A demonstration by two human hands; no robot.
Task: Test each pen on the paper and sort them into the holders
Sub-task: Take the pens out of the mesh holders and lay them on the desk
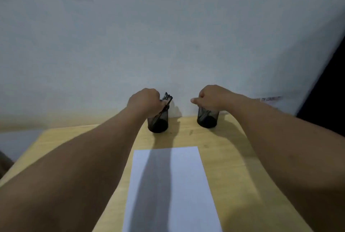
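Note:
Two black mesh holders stand at the table's far edge against the wall. The left holder has several dark pens sticking out of its top. My left hand is closed around those pens just above the rim. The right holder sits under my right hand, whose fingers curl over its rim with the thumb pointing left; what is inside that holder is hidden. A white sheet of paper lies flat in front of me, partly in shadow, with no marks visible.
The light wooden table ends at a pale wall right behind the holders. A dark opening lies to the far right. The table's left edge runs diagonally by my left forearm.

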